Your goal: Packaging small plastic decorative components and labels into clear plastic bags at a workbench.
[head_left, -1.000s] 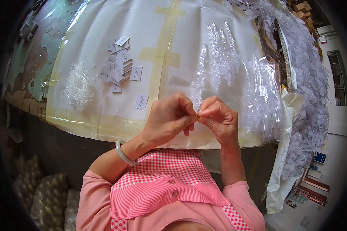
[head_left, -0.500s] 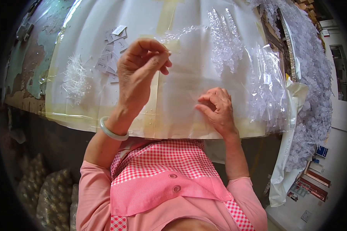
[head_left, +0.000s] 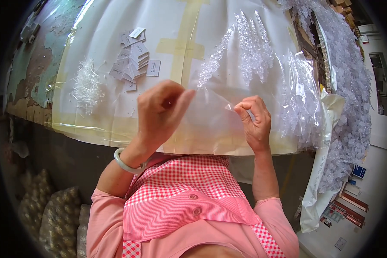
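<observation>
My left hand hangs over the table's near edge, blurred by motion. Its fingers reach toward the lower end of a clear beaded icicle ornament, and what they hold, if anything, is hard to make out. My right hand pinches a corner of thin clear plastic film, which stretches toward the ornament's lower end. More icicle ornaments lie just to the right of that one. To the left are a loose pile of small printed tags and a bunch of thin white plastic fasteners.
White sheeting with yellow tape covers the table. Clear plastic packets are heaped at its right side. Beyond a board edge rises a large heap of clear plastic pieces. Filled sacks stand on the floor at lower left.
My left hand has come down toward me, uncovering more tags. The single icicle ornament now lies slanting on the sheet. My right hand moved slightly right and now pinches clear film.
</observation>
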`<control>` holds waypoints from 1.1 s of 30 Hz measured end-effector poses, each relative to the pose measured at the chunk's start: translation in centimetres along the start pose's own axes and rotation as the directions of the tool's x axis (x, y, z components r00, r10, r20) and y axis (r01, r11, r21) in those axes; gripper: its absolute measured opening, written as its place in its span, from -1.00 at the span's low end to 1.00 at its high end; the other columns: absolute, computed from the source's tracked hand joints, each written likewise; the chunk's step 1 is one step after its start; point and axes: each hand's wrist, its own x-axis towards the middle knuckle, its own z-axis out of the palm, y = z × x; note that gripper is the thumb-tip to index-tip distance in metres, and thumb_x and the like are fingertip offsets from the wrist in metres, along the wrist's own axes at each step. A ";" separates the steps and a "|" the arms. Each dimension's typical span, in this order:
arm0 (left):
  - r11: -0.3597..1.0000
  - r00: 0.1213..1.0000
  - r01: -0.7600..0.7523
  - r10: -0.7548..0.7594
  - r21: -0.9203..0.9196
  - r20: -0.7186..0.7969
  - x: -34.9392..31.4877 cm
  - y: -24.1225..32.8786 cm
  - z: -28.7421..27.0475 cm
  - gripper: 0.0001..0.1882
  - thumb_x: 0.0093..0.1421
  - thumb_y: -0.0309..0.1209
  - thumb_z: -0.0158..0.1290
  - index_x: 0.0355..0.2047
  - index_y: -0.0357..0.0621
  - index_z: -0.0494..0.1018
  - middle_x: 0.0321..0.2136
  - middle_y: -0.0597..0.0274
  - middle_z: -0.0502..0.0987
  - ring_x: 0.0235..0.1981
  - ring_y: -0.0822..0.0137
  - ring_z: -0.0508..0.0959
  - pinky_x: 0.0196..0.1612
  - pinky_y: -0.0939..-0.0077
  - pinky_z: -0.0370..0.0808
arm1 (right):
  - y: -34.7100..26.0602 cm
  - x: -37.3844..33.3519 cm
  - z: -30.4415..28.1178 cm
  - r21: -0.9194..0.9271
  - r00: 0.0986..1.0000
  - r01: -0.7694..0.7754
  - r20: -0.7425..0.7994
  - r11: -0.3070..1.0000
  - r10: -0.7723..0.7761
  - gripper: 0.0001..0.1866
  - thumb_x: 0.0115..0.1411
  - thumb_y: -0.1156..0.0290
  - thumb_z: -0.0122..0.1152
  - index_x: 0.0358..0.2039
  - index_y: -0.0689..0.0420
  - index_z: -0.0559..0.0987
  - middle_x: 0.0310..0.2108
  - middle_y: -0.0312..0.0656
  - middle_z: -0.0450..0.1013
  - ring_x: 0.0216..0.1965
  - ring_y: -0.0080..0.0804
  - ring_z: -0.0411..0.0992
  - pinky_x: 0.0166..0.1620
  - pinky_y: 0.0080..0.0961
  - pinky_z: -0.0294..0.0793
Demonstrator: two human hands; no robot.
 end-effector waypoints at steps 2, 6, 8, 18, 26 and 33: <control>0.998 0.995 0.066 -0.065 -0.008 0.073 0.5 1.5 0.3 -0.80 0.19 -0.47 0.18 -0.54 -0.29 0.47 -0.71 0.38 0.41 -0.62 0.62 0.40 -0.56 0.69 0.30 | -0.6 -0.1 -0.4 0.026 1.000 0.000 -0.026 1.000 0.000 -0.86 0.17 0.41 0.28 -0.44 0.18 0.53 -0.43 -0.23 0.39 -0.33 -0.39 0.37 -0.19 -0.46 0.38; 0.942 0.826 0.224 -0.320 0.251 0.464 1.6 2.4 0.8 -0.79 0.27 -0.39 0.10 -0.36 -0.35 0.55 -0.53 0.24 0.58 -0.54 0.54 0.50 -0.51 0.64 0.39 | -1.3 -0.1 -1.0 0.113 0.998 -0.014 -0.063 0.993 0.021 -0.83 0.17 0.37 0.30 -0.41 0.18 0.53 -0.29 -0.16 0.45 -0.22 -0.35 0.41 -0.10 -0.43 0.40; 0.799 0.804 0.504 -0.294 -0.329 0.517 1.4 2.4 1.6 -0.82 0.28 -0.44 0.06 -0.28 -0.34 0.56 -0.43 0.23 0.61 -0.41 0.49 0.57 -0.44 0.57 0.48 | -1.5 0.6 -1.3 0.115 0.991 0.135 -0.005 0.984 -0.135 -0.71 0.12 0.29 0.36 -0.24 0.14 0.49 -0.12 -0.07 0.46 -0.05 -0.27 0.41 0.06 -0.34 0.36; 0.890 0.917 0.163 0.023 -0.425 0.399 9.0 1.3 -4.9 -0.89 0.21 -0.52 0.09 -0.27 -0.28 0.55 -0.51 0.25 0.54 -0.46 0.46 0.55 -0.31 0.58 0.51 | -0.3 1.9 -3.6 0.028 0.932 -0.059 0.361 0.998 0.045 -0.57 -0.10 0.34 0.51 -0.23 0.14 0.52 -0.30 -0.29 0.47 -0.18 -0.41 0.43 0.09 -0.36 0.33; 0.847 0.882 0.305 -0.079 -0.435 0.465 13.8 -1.7 -7.3 -0.79 0.25 -0.44 0.06 -0.14 -0.21 0.56 -0.59 0.37 0.45 -0.53 0.52 0.46 -0.40 0.62 0.43 | -1.1 2.1 -2.0 0.287 0.937 -0.290 0.280 0.913 0.210 -0.86 0.12 0.47 0.34 -0.37 0.18 0.52 -0.35 -0.30 0.48 -0.26 -0.53 0.44 -0.06 -0.55 0.39; 0.805 0.884 0.263 0.019 -0.532 0.467 14.1 -0.3 -6.7 -0.71 0.25 -0.42 0.06 -0.04 -0.23 0.53 -0.59 0.38 0.41 -0.52 0.53 0.46 -0.40 0.60 0.41 | -3.3 4.9 0.6 0.098 0.989 -0.082 0.134 0.992 0.068 -0.23 0.02 0.31 0.44 0.24 0.10 0.32 0.01 -0.17 0.45 -0.01 -0.36 0.41 0.03 -0.41 0.38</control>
